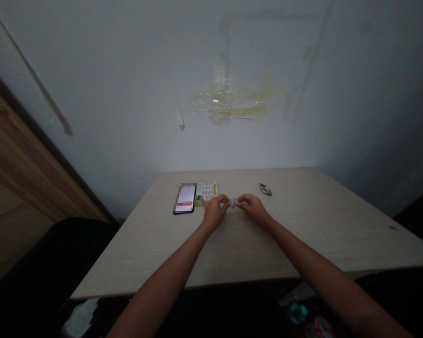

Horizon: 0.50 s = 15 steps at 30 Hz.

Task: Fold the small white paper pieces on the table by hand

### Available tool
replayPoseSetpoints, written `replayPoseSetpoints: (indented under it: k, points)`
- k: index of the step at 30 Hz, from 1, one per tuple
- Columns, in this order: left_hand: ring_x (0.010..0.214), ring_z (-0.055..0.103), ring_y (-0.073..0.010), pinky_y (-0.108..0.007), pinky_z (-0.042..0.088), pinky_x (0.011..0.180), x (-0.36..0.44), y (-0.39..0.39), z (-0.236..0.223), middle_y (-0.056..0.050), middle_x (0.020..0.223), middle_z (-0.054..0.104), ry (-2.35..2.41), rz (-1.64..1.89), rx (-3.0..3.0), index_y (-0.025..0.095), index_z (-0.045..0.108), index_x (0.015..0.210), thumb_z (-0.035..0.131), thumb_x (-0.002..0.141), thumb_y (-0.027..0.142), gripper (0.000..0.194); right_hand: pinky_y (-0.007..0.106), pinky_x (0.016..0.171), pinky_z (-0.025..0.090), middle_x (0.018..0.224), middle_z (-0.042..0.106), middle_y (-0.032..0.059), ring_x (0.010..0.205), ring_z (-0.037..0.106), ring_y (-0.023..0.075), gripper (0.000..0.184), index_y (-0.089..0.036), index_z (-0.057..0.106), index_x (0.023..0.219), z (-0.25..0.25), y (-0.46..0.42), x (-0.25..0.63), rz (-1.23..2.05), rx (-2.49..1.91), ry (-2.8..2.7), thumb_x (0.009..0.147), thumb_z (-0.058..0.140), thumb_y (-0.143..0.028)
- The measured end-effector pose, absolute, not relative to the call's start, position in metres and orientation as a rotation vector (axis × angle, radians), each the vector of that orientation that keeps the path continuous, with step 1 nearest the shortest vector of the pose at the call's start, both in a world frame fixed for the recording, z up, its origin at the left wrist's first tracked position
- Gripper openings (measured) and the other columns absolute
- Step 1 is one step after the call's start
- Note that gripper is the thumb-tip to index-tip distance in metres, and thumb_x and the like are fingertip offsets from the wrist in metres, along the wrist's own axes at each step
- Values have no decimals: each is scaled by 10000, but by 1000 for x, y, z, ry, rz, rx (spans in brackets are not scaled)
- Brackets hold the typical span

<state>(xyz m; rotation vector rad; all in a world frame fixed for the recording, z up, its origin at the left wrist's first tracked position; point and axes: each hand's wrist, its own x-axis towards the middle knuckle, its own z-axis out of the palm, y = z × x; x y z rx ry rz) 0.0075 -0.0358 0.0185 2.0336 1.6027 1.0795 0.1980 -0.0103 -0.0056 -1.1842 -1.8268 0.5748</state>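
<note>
Between my two hands, just above the pale wooden table (pixel 155 249), is a small whitish, patterned piece (pixel 233 203), too small to name. My left hand (pixel 215 210) pinches its left side with thumb and forefinger. On the other side, my right hand (pixel 253 207) grips the right edge in the same way. A printed sheet with a green edge and rows of small pictures (pixel 207 188) lies behind my left hand, which covers its lower corner. Left of the sheet, touching or nearly so, lies a phone (pixel 185 198) with its screen lit and blurred out.
A small crumpled dark-and-white wrapper-like scrap (pixel 265 189) lies behind my right hand. The wall (pixel 127 94) with old clear tape (pixel 232 103) rises at the table's back edge. Wooden boards (pixel 28 173) stand at left. Below the front edge are dim items, one teal (pixel 298 311).
</note>
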Motion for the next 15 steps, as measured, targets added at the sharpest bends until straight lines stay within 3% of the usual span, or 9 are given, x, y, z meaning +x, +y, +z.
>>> replayPoseSetpoints:
  k: [7, 10, 12, 15]
  points:
    - [900, 674, -191, -604, 66, 1172, 15, -44, 26, 1, 859, 757, 1620, 996, 1958, 235, 666, 872, 612, 836, 224, 66, 346, 825, 491, 837, 714, 58, 823, 651, 204, 109, -173, 708, 849, -10, -9, 196, 598, -1215, -1801, 761, 681, -232]
    - [883, 677, -191, -621, 16, 1165, 14, -44, 26, 3, 835, 757, 1612, 1009, 1958, 226, 684, 843, 631, 836, 244, 56, 348, 829, 487, 843, 704, 58, 836, 639, 205, 101, -177, 709, 832, -10, -9, 196, 548, -1233, -1788, 746, 686, -225]
    - [923, 675, -207, -640, -12, 1155, 12, -42, 24, -2, 858, 759, 1615, 1034, 1968, 228, 705, 834, 646, 840, 264, 69, 348, 828, 487, 840, 699, 58, 836, 634, 205, 97, -178, 711, 823, -10, -9, 196, 534, -1239, -1777, 746, 684, -230]
    - [1130, 605, -260, -662, 16, 1147, 10, -39, 20, -38, 1057, 746, 1673, 1087, 2009, 256, 736, 903, 672, 841, 308, 103, 354, 839, 486, 822, 704, 55, 830, 635, 204, 108, -179, 714, 828, -10, -7, 197, 527, -1230, -1762, 762, 674, -254]
